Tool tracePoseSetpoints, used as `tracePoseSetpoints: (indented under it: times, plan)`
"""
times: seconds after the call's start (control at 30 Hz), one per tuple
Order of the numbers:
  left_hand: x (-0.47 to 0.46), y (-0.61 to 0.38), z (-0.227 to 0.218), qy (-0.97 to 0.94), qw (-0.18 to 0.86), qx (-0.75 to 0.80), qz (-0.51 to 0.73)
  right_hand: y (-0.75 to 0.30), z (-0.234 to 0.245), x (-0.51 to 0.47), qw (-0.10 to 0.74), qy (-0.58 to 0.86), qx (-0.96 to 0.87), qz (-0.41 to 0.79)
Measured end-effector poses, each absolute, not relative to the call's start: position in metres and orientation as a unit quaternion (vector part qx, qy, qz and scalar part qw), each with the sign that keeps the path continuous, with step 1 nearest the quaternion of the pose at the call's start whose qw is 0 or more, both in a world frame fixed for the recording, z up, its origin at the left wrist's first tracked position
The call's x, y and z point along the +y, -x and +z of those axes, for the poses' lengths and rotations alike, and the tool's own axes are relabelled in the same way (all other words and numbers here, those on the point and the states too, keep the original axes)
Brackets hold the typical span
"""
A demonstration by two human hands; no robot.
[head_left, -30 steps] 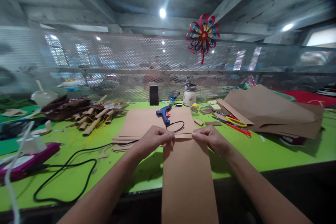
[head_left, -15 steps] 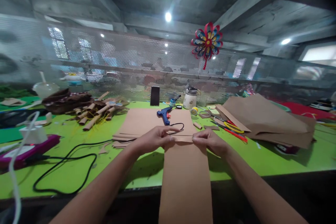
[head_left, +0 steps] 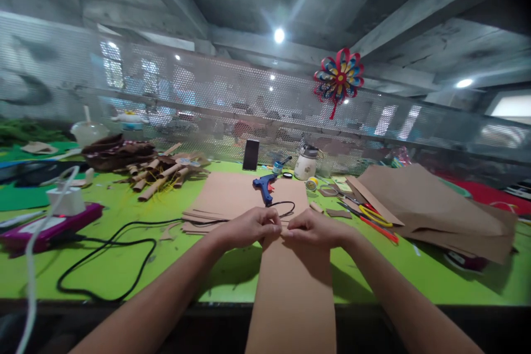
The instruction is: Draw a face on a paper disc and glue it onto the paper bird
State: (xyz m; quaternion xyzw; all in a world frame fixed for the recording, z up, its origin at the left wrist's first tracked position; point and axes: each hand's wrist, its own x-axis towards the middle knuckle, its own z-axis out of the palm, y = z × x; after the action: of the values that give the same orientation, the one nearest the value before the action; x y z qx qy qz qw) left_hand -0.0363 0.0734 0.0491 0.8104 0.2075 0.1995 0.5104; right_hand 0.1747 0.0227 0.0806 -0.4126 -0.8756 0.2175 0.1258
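A long strip of brown paper (head_left: 292, 293) runs from the table's near edge up to my hands. My left hand (head_left: 249, 227) pinches the strip's far end, fingers closed. My right hand (head_left: 317, 228) pinches the same end, and the fingertips of both hands meet at the middle. Just beyond them a stack of brown paper sheets (head_left: 236, 196) lies flat, with a blue glue gun (head_left: 264, 185) on it and its black cord (head_left: 124, 243) trailing to the left.
Rolled paper tubes (head_left: 160, 174) lie at back left beside a pink tray (head_left: 50, 227). Scissors with yellow and red handles (head_left: 373, 215) and loose brown sheets (head_left: 431, 204) are at the right. Jars (head_left: 305, 165) stand by the mesh wall, where a paper pinwheel (head_left: 339, 77) hangs.
My hands have slid together along the strip's far end, from its two corners to the middle. The view has tilted up and shifted slightly.
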Motion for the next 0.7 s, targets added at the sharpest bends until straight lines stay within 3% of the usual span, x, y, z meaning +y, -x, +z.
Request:
tracePoseSetpoints:
  times: [0.3, 0.7]
  plan:
    - [0.078, 0.036, 0.051, -0.786, 0.562, 0.19, 0.174, -0.179, 0.059, 0.024, 0.211, 0.4, -0.846, 0.283]
    - [0.079, 0.033, 0.048, -0.784, 0.571, 0.189, 0.151, -0.178, 0.052, 0.017, 0.235, 0.401, -0.839, 0.283]
